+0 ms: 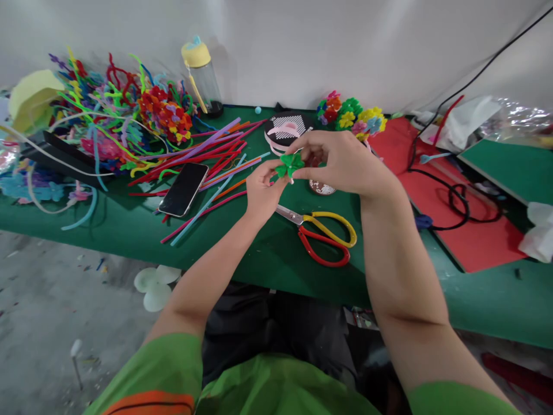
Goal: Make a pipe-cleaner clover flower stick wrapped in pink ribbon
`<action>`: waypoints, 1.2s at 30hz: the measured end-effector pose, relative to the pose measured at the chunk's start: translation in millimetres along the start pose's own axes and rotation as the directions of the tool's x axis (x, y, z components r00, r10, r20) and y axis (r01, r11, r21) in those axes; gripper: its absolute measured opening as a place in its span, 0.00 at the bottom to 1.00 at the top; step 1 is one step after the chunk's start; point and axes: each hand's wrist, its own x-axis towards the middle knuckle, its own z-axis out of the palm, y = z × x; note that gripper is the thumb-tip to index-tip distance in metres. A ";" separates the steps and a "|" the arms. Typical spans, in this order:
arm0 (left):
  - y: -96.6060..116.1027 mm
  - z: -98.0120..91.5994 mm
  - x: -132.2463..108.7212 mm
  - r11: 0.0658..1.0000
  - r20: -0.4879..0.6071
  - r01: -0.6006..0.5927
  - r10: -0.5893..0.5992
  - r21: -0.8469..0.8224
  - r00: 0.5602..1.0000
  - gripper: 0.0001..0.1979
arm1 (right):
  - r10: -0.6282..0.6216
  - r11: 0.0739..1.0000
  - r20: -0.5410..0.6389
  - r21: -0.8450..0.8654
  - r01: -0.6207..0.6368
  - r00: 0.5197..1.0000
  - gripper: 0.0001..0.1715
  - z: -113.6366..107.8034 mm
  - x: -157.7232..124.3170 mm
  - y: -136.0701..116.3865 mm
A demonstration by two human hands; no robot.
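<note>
A small green pipe-cleaner flower [290,165] is held up over the table between my two hands. My left hand [262,187] pinches it from the left and below. From the right and above, the thumb and fingers of my right hand [334,158] close on its petals. Under my hands lies a pair of scissors [298,218] with one yellow and one red handle loop. Behind the flower sits a round black-and-white checked box [285,125] with pink ribbon on it. A round brown-and-white speckled item [322,187] is partly hidden below my right hand.
Loose pipe cleaners [216,150] and a phone [184,189] lie left. A pile of fuzzy flowers [166,112] and a bottle [203,75] stand behind. More flowers [345,115] are at the back. On the right are red boards [470,230] and a black cable [458,199].
</note>
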 end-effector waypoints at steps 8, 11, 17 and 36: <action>5.1 0.3 -2.0 0.999 0.004 0.032 -0.032 0.001 0.999 0.12 | 0.021 1.000 0.030 0.016 -0.021 0.999 0.16 -4.5 -1.5 1.7; 4.4 0.1 -2.8 0.999 0.031 0.031 -0.030 -0.028 0.999 0.11 | -0.009 1.000 0.004 0.022 0.009 1.000 0.15 -4.7 -1.0 -0.6; -1.4 -0.9 -2.6 0.995 0.063 -0.070 0.074 -0.066 0.995 0.09 | -0.016 0.999 -0.072 0.032 0.018 0.997 0.08 -2.8 1.2 0.3; 9.1 -2.4 -1.9 0.981 0.112 -0.178 0.185 -0.072 0.976 0.05 | -0.009 0.999 -0.029 0.031 0.010 1.000 0.03 -2.7 -1.5 -2.3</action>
